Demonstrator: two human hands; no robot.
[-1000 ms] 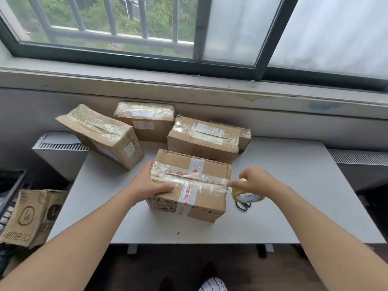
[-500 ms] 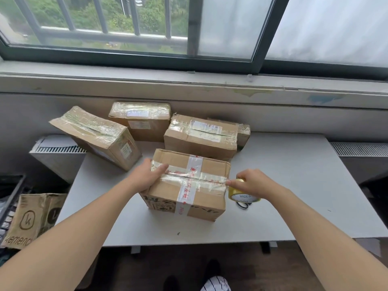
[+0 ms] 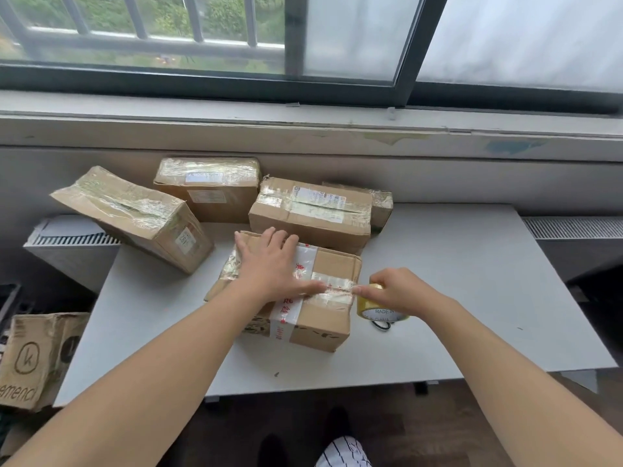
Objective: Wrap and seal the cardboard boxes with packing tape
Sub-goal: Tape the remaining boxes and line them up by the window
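My L hand (image 3: pixel 269 267) lies flat on the box (image 3: pixel 337 264) at mid worktop (image 3: pixel 455 281), fingers (image 3: pixel 269 235) straight and spread, prob. to press the clear tape strip (image 3: pixel 337 293) down. R hand (image 3: pixel 401 291) grips the tape roll (image 3: pixel 371 310) at the box's right edge, I think to hold the strip tight.

Tape roll (image 3: pixel 381 311), right of centre: "MADE IN", remainder hidden.
Floor box (image 3: pixel 33 358), lower left: circled "k"; partial "emenc".
White strip (image 3: pixel 286 311), centre: red characters, illegible.

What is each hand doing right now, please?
Left hand: open, pressing flat on the front box.
Right hand: closed on the tape roll.
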